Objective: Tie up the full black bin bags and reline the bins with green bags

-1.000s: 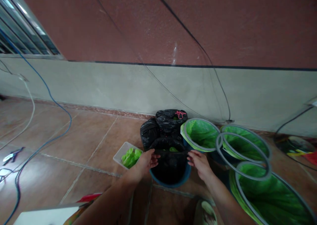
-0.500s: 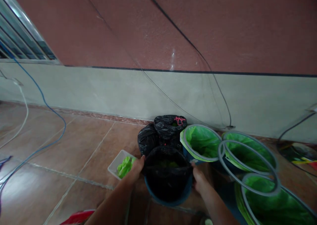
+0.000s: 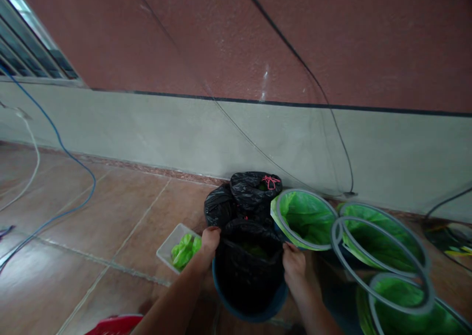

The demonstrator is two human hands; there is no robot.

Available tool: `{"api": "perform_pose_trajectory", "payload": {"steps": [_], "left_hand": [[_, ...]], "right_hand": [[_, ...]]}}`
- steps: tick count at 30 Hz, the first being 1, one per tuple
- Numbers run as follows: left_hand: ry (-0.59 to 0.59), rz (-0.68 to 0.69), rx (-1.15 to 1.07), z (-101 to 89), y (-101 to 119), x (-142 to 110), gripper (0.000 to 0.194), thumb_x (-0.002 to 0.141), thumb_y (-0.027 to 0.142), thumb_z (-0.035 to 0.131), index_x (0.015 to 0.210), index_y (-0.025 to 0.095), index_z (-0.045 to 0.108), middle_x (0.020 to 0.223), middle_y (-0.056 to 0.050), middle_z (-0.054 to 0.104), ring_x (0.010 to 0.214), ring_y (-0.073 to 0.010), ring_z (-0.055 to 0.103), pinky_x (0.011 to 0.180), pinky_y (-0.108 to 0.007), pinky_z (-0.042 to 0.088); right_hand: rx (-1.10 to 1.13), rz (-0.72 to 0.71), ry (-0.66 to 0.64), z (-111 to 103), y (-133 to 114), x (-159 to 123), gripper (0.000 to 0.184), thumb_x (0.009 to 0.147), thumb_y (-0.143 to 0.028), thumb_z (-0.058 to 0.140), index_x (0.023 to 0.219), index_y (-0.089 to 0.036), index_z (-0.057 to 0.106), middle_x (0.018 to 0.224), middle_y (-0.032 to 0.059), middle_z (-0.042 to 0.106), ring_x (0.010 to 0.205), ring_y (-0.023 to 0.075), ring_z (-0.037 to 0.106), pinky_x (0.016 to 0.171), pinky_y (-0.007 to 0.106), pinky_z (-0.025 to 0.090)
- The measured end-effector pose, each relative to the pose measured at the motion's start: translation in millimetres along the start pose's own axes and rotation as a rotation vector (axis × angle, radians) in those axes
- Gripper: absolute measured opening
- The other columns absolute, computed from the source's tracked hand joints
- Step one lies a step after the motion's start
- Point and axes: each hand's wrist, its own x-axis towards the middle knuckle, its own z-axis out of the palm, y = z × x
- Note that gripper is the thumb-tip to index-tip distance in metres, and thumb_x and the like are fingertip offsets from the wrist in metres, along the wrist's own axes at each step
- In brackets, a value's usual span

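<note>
Between my hands is a black plastic bag (image 3: 254,268) inside a blue bucket (image 3: 252,315), its mouth open and something greenish dimly visible within. My left hand (image 3: 211,240) is closed on the bag's left edge. On the opposite edge, my right hand (image 3: 295,264) pinches the plastic. Both hands hold the bag's rim above the bucket's near side. Just left of my left hand, a clear plastic container (image 3: 165,253) holds bright green bundled plastic (image 3: 185,250). Behind the bucket sit filled black bags (image 3: 254,187), one with a pink tie (image 3: 271,181).
To the right stand bins with green liners (image 3: 304,212) and grey rims, and a loose grey ring (image 3: 387,308) lies across them. A blue cable (image 3: 61,141) runs over the tiles at left. The wall (image 3: 165,128) is behind. A red object (image 3: 114,325) shows at the bottom.
The black bag's rim has been drawn up and pulled away from the bucket's edge, so more of the bucket's near wall shows. Both hands still grip it. The view has shifted slightly.
</note>
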Motion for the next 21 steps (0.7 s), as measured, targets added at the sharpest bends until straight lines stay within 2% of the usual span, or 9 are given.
{"api": "perform_pose_trajectory", "payload": {"steps": [4, 8, 11, 13, 17, 21], "left_hand": [[-0.021, 0.024, -0.03, 3.1, 10, 6, 0.023, 0.082, 0.016, 0.047, 0.091, 0.013, 0.068, 0.09, -0.007, 0.071, 0.083, -0.0163, 0.066, 0.066, -0.021, 0.047], [-0.057, 0.044, -0.021, 2.1, 12, 9, 0.027, 0.081, 0.013, 0.047, 0.101, 0.011, 0.065, 0.095, -0.008, 0.071, 0.084, -0.0162, 0.066, 0.069, -0.022, 0.047], [-0.092, 0.062, 0.011, 3.6, 12, 10, 0.023, 0.079, 0.023, 0.058, 0.097, 0.013, 0.067, 0.097, -0.008, 0.071, 0.09, -0.0192, 0.065, 0.075, -0.024, 0.047], [-0.115, 0.107, 0.12, 5.4, 13, 10, 0.029, 0.073, 0.028, 0.068, 0.098, 0.013, 0.068, 0.1, -0.009, 0.071, 0.095, -0.0221, 0.065, 0.08, -0.026, 0.047], [-0.093, 0.174, 0.371, 8.8, 15, 8, 0.031, 0.069, 0.014, 0.066, 0.099, 0.013, 0.071, 0.104, -0.011, 0.071, 0.101, -0.0252, 0.064, 0.088, -0.03, 0.045], [-0.056, 0.214, 0.352, 11.1, 17, 6, 0.03, 0.073, 0.006, 0.055, 0.095, 0.015, 0.073, 0.103, -0.009, 0.072, 0.101, -0.0226, 0.064, 0.089, -0.029, 0.046]], "right_hand": [[0.011, 0.035, -0.021, 6, -13, 5, 0.03, 0.07, -0.037, 0.045, 0.08, -0.017, 0.065, 0.091, 0.0133, 0.072, 0.096, 0.0283, 0.065, 0.086, 0.037, 0.048], [0.023, 0.054, -0.085, 8, -21, 7, 0.036, 0.07, -0.043, 0.053, 0.094, -0.017, 0.063, 0.092, 0.0097, 0.071, 0.091, 0.0254, 0.066, 0.08, 0.033, 0.05], [-0.027, 0.07, -0.187, 9, -24, 7, 0.052, 0.065, -0.05, 0.063, 0.105, -0.016, 0.062, 0.086, 0.0085, 0.071, 0.082, 0.0263, 0.067, 0.073, 0.033, 0.051], [-0.054, 0.064, -0.256, 10, -26, 7, 0.055, 0.064, -0.047, 0.063, 0.108, -0.014, 0.063, 0.085, 0.0089, 0.071, 0.079, 0.0261, 0.067, 0.073, 0.034, 0.051], [-0.082, 0.04, -0.307, 11, -29, 7, 0.048, 0.065, -0.037, 0.059, 0.106, -0.013, 0.065, 0.09, 0.0099, 0.071, 0.084, 0.0247, 0.068, 0.076, 0.032, 0.051], [-0.119, 0.031, -0.284, 5, -34, 7, 0.044, 0.064, -0.026, 0.055, 0.105, -0.016, 0.067, 0.095, 0.0089, 0.072, 0.089, 0.0248, 0.067, 0.079, 0.032, 0.051]]}}
